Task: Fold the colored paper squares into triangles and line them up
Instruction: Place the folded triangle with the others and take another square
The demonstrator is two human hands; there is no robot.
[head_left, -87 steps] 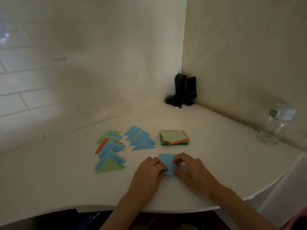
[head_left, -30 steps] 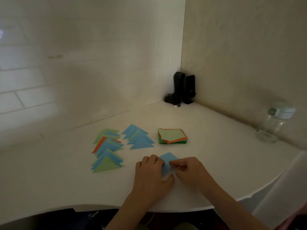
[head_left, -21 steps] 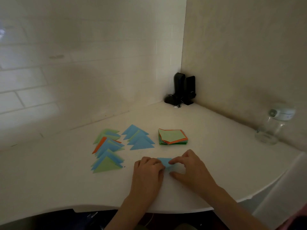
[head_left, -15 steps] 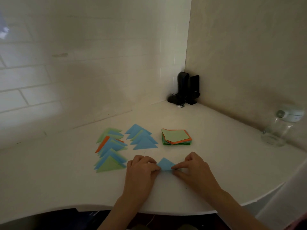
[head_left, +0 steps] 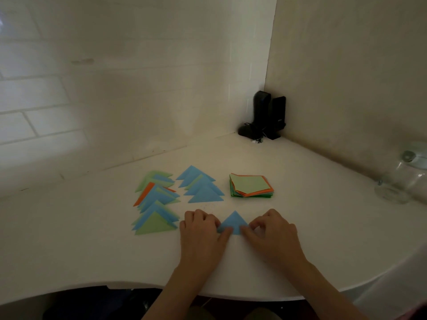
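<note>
A blue paper triangle (head_left: 233, 222) lies flat on the white counter, apex pointing away from me. My left hand (head_left: 203, 234) pinches its left base corner and my right hand (head_left: 271, 234) pinches its right base corner. Behind it, a row of overlapping blue triangles (head_left: 203, 189) lies in a line. Further left runs a longer row of green, blue and orange triangles (head_left: 157, 204). A stack of unfolded squares (head_left: 250, 187), light green on top with orange and green below, sits to the right of the rows.
The white counter (head_left: 92, 239) ends in a curved front edge near me. Black speakers (head_left: 268, 116) with a cable stand in the far corner. A clear glass jar (head_left: 402, 179) with a pale lid stands at the right by the wall.
The blue sheet went from a partly folded square under my fingers to a flat triangle. My hands have slid apart to its two base corners.
</note>
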